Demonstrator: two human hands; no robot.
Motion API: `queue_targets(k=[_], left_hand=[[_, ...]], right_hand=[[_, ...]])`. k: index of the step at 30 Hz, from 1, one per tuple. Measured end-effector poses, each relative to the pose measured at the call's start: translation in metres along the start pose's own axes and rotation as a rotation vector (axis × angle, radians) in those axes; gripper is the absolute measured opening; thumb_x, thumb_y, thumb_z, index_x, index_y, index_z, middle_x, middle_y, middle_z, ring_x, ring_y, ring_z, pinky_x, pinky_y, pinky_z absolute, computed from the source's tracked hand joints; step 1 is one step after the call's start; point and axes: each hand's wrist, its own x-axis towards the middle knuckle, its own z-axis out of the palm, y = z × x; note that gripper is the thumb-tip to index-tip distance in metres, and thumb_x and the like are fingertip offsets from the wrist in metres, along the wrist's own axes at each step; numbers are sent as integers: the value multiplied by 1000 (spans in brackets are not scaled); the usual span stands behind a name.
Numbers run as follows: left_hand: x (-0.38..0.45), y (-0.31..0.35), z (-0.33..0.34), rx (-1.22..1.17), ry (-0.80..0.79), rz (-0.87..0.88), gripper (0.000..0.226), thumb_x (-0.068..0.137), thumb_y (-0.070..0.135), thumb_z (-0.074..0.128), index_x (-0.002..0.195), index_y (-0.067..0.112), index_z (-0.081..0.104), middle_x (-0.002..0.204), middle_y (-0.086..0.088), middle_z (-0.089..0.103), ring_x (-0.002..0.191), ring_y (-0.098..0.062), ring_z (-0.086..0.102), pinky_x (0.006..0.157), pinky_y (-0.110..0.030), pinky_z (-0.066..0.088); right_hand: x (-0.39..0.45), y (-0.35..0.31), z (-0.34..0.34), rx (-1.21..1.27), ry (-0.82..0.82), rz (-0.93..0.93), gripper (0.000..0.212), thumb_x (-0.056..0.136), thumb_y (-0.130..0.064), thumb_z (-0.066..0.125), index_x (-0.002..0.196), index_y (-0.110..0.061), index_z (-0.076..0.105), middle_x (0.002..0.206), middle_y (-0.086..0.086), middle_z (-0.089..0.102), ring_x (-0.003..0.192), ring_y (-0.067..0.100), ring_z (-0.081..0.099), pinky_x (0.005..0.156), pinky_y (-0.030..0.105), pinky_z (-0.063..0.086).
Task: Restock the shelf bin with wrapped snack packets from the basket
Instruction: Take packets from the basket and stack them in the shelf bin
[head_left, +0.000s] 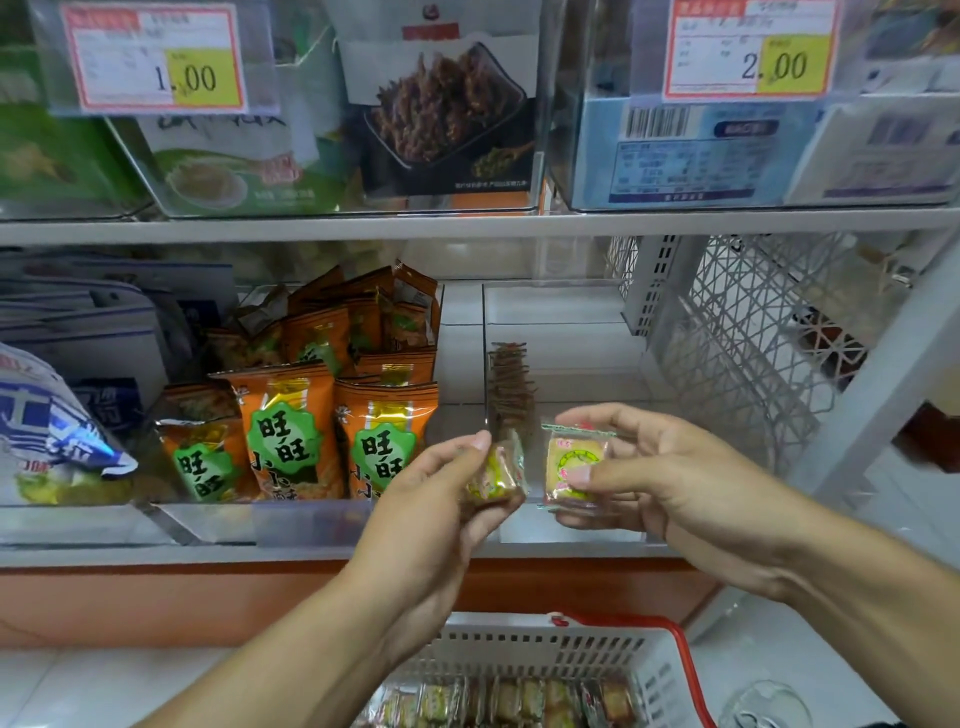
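Observation:
My left hand (441, 499) grips a small stack of clear-wrapped snack packets (496, 475), seen edge-on. My right hand (670, 478) pinches one yellow-and-pink wrapped packet (574, 462) by its sides, face toward me. Both hands hover at the front lip of the clear shelf bin (561, 312) on the lower shelf. A row of packets (511, 384) stands on edge along the bin's left wall; the rest of its floor is bare. Below, a white basket with red handle (660, 670) holds several more wrapped packets (509, 699).
Left of the clear bin, another bin holds orange snack bags (332, 415). Blue-and-white bags (57, 431) lie further left. The shelf above carries bins with price tags (156, 57). A white lattice side panel (748, 338) closes the shelf's right end.

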Motion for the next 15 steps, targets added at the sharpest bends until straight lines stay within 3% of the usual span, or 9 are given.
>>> queue_targets(k=[3,7,9,12,15], left_hand=[[1,0,0,-54,18,-20,19,103,10,56,115,1,66,106,-19,77,85,-22,79,64,-28,62],[1,-3,0,26,-7,49,9,101,8,58,104,6,66,99,-15,78,82,-19,77,65,-28,62],[1,-4,0,93,-28,82,4,94,12,65,96,11,68,92,-12,77,76,-16,74,66,-28,61],[0,-4,2,146,-62,112,6,91,15,66,92,13,71,85,-10,76,73,-15,71,69,-26,58],[1,-6,2,209,-73,155,21,102,13,54,97,10,74,95,-11,78,86,-19,73,78,-26,58]], right_hand=[[1,0,3,-64,27,-15,33,85,5,69,115,-8,65,110,16,75,97,30,73,83,35,60],[2,4,10,3,49,-12,40,70,0,78,107,0,63,100,19,75,79,24,71,67,26,60],[4,10,14,26,58,-10,44,65,0,81,105,2,63,98,21,74,75,25,72,66,28,61],[8,15,18,-6,-6,-3,39,75,1,79,113,0,69,105,20,74,86,28,72,77,31,62],[13,13,16,-137,-102,0,28,86,-5,75,114,-10,74,107,15,74,91,21,71,81,30,60]])
